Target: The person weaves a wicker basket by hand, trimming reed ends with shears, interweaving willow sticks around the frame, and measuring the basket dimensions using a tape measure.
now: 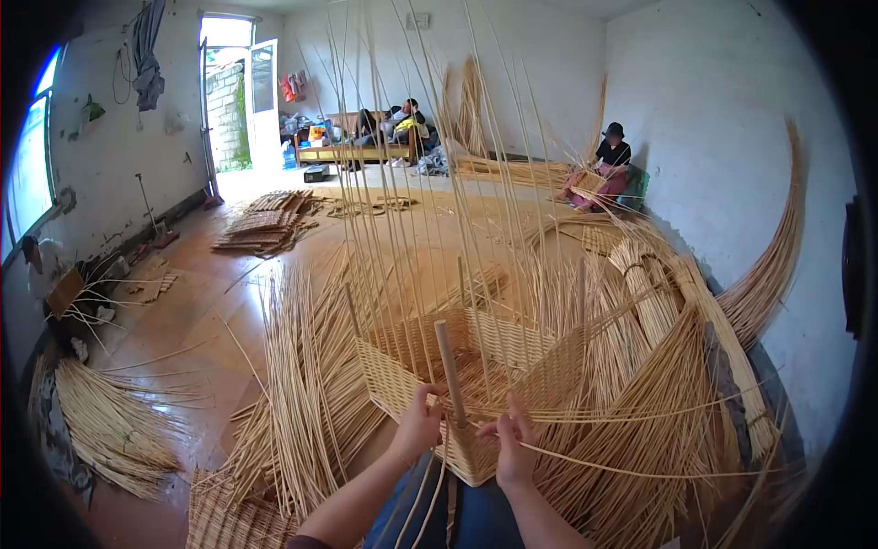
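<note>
A half-woven wicker basket [402, 373] stands against my knees, its tall upright rods [471, 210] rising from the walls. The wooden corner post [449, 366] nearest me leans slightly between my two hands. On the post's left, my left hand [421, 428] is closed at the top of the woven wall; its fingertips are partly hidden, so what they pinch is unclear. To the right of the post, my right hand [514, 450] has its fingers closed around a long willow rod [631, 469] that trails off to the right. More loose rods run rightward from the basket corner.
Bundles of willow rods lie left [315, 393] and right [640, 421] of the basket. Woven panels [265, 222] are stacked farther back. A person [608, 165] sits weaving by the right wall; another person [402, 119] is on a wooden bench at the back.
</note>
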A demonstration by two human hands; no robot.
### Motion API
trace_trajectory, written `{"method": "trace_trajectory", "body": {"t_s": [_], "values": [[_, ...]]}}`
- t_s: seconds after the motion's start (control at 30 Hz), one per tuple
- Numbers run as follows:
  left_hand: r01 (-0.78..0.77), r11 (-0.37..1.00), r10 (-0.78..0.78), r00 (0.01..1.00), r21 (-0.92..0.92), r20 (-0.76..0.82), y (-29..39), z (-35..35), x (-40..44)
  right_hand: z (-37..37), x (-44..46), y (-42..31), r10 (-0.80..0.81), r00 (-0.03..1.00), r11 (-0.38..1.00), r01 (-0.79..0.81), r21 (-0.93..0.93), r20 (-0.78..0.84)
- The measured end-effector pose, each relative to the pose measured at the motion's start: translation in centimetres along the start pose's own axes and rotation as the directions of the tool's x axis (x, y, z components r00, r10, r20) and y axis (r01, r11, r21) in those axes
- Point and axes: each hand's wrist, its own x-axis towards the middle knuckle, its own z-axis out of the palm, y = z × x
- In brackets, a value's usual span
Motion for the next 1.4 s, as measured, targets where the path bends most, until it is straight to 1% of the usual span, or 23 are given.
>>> {"method": "trace_trajectory", "body": {"t_s": [0.07, 0.13, 0.3, 0.37, 0.53, 0.63, 0.73, 0.8, 0.83, 0.87, 0.9, 0.93, 1.0, 1.03, 1.1, 1.13, 1.17, 1.2, 1.23, 1.3, 1.33, 1.37, 1.4], "values": [[0.023, 1.0, -0.021, 0.996, 0.022, -0.084, 0.9, 1.0, -1.1, 0.2, -0.1, -0.1, -0.002, 1.0, 1.0, 0.002, 0.006, -0.004], [-0.225, 0.955, 0.26, 0.948, 0.191, -0.181, -0.3, 1.7, -1.4, 0.2, -0.2, -0.1, -0.006, 1.0, 1.0, 0.006, 0.009, -0.008], [-0.245, 0.942, 0.277, 0.954, 0.228, -0.119, -1.2, 1.1, -1.4, -0.1, -0.4, 0.7, -0.007, 0.999, 0.999, 0.008, 0.035, -0.034], [-0.189, 0.978, 0.195, 0.978, 0.085, -0.069, -0.4, 0.8, -1.5, -0.2, -0.6, 1.1, 0.009, 0.999, 0.998, -0.006, 0.067, -0.048], [-0.223, 0.964, 0.238, 0.966, 0.147, -0.099, -2.4, 1.4, -0.9, 0.3, -0.8, 1.2, 0.033, 0.994, 0.992, -0.02, 0.128, -0.102], [-0.178, 0.984, 0.177, 0.966, 0.011, -0.19, -1.7, 2.1, -1.7, 0.3, -0.9, 1.2, 0.0, 0.995, 0.999, 0.005, 0.053, -0.103], [-0.265, 0.964, 0.248, 0.933, -0.031, -0.262, -3.2, 2.8, -1.3, 0.4, -1.0, 0.9, -0.018, 0.995, 0.999, 0.022, 0.036, -0.095], [-0.514, 0.835, 0.55, 0.789, 0.197, -0.272, -4.9, 2.8, -0.2, 0.4, -1.0, 0.9, -0.046, 0.997, 0.999, 0.046, 0.005, -0.06], [-0.512, 0.836, 0.549, 0.79, 0.199, -0.273, -4.6, 2.4, -0.2, 0.5, -1.0, 0.9, -0.043, 0.997, 0.999, 0.043, 0.006, -0.059], [-0.347, 0.931, 0.36, 0.921, 0.111, -0.148, -4.2, 1.9, -0.1, 0.5, -0.9, 0.8, -0.043, 0.998, 0.999, 0.043, -0.014, -0.054], [-0.154, 0.987, 0.154, 0.988, 0.046, -0.002, -3.7, 1.5, 0.1, 0.5, -0.9, 0.8, -0.044, 0.998, 0.998, 0.043, -0.035, -0.048], [-0.152, 0.987, 0.152, 0.988, 0.046, -0.002, -2.0, 1.2, -0.1, 0.6, -0.9, 0.7, -0.042, 0.998, 0.999, 0.041, -0.036, -0.049], [0.184, 0.967, -0.155, 0.974, -0.174, 0.164, 1.8, 0.8, -1.1, 0.7, -1.0, 0.6, -0.059, 0.998, 0.998, 0.059, 0.006, -0.032], [0.184, 0.968, -0.156, 0.974, -0.172, 0.165, 2.0, 0.9, -1.3, 0.6, -1.0, 0.7, -0.059, 0.998, 0.998, 0.059, 0.007, -0.034], [0.129, 0.992, -0.128, 0.979, 0.002, 0.158, 2.4, 1.2, -1.5, 0.4, -1.0, 1.0, -0.093, 0.996, 0.995, 0.092, -0.027, -0.013], [0.028, 0.986, -0.048, 0.992, 0.163, 0.118, 1.8, 1.5, -1.9, 0.4, -0.9, 1.1, -0.094, 0.995, 0.995, 0.094, -0.025, -0.013], [0.026, 0.986, -0.046, 0.992, 0.165, 0.118, 0.4, 1.6, -2.0, 0.4, -0.9, 1.2, -0.091, 0.996, 0.995, 0.09, -0.052, -0.021], [-0.245, 0.9, 0.238, 0.969, 0.361, 0.067, -1.5, 1.8, -1.7, 0.4, -0.9, 1.3, -0.089, 0.996, 0.993, 0.086, -0.08, -0.03], [-0.459, 0.702, 0.504, 0.86, 0.544, 0.076, -1.4, 1.7, -1.7, 0.4, -0.8, 1.2, -0.088, 0.996, 0.993, 0.086, -0.079, -0.033], [-0.45, 0.705, 0.499, 0.864, 0.548, 0.067, -1.1, 1.5, -2.3, 0.2, -0.8, 1.1, -0.057, 0.998, 0.997, 0.056, -0.049, -0.021], [-0.282, 0.91, 0.265, 0.959, 0.303, 0.097, -0.2, 1.4, -2.7, 0.2, -0.8, 1.1, -0.053, 0.998, 0.997, 0.052, -0.053, -0.025], [-0.04, 0.998, 0.03, 0.981, 0.05, 0.19, 0.1, 1.3, -2.8, 0.2, -0.8, 1.1, -0.04, 0.999, 0.998, 0.038, -0.044, -0.035], [-0.038, 0.998, 0.028, 0.981, 0.049, 0.194, -0.1, 1.2, -2.8, 0.2, -0.7, 1.2, -0.028, 0.999, 0.999, 0.027, -0.035, -0.045]]}}
